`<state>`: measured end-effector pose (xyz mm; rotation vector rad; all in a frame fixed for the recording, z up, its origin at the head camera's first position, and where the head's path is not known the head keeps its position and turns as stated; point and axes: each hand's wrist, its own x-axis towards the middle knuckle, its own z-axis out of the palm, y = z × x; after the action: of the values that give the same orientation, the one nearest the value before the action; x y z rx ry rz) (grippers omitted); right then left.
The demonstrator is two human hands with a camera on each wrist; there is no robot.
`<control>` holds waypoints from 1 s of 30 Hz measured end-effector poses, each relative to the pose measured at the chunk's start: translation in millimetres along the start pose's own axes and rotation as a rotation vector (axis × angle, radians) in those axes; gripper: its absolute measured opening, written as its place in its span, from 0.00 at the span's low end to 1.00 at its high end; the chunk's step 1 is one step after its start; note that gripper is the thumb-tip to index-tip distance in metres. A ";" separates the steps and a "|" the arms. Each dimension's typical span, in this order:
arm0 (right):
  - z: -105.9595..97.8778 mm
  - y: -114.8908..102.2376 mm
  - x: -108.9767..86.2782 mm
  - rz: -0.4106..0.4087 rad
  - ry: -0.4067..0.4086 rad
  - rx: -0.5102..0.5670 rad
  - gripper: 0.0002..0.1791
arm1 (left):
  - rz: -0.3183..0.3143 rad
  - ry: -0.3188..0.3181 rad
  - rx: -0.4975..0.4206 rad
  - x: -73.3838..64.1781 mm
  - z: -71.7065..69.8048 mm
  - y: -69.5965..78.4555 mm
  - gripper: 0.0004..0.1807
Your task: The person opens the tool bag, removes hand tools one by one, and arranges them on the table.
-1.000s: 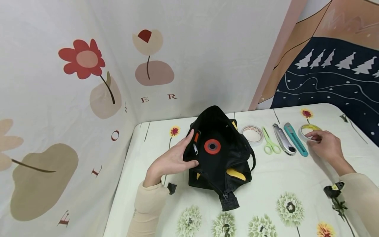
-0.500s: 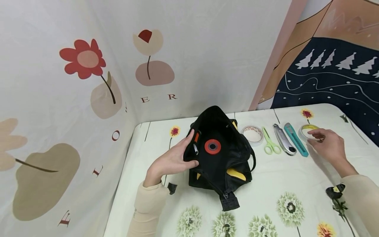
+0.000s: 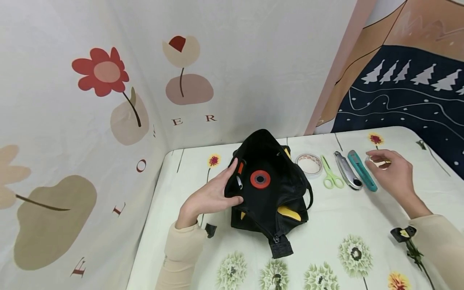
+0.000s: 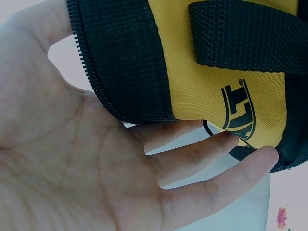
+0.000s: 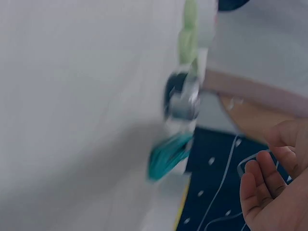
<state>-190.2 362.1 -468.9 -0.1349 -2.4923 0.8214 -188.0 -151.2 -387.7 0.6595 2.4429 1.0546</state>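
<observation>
A black and yellow tool bag (image 3: 262, 217) stands on the table with its mouth spread wide. My left hand (image 3: 214, 191) grips its left rim; in the left wrist view, several fingers (image 4: 202, 159) lie along the yellow outside below the zipper edge. Inside the bag sit a red ring-shaped roll (image 3: 266, 179) with a dark centre and an orange-and-silver item (image 3: 240, 182) against the left wall. At the right, my right hand (image 3: 396, 173) pinches a roll of tape (image 3: 370, 158), mostly hidden by the fingers. In the right wrist view the right hand (image 5: 284, 183) is curled, thumb opposite the fingers.
Between bag and right hand lie a clear tape roll (image 3: 302, 162), green scissors (image 3: 330, 175), a silver utility knife (image 3: 348, 171) and a teal utility knife (image 3: 362, 171). Beneath them is a flower-printed cloth (image 3: 326, 225). A printed curtain (image 3: 246, 80) hangs behind.
My right hand has shifted a little left and up with the roll of tape, which no longer lies flat on the table. The left hand and bag have stayed put.
</observation>
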 end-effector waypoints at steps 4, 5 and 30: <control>5.1 -20.4 -1.7 -0.035 0.004 0.051 0.15 | -0.002 -0.001 0.004 -0.1 0.0 0.2 0.60; 6.2 -25.8 -2.0 -0.045 0.006 0.061 0.15 | -0.002 -0.002 0.005 -0.1 0.0 0.3 0.60; 27.5 -133.3 -14.5 -0.415 0.003 0.277 0.16 | -0.006 -0.001 0.007 0.4 -0.2 0.7 0.60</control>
<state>-182.9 235.8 -416.8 0.4592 -2.2568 0.9652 -188.2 -150.7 -387.1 0.6542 2.4473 1.0427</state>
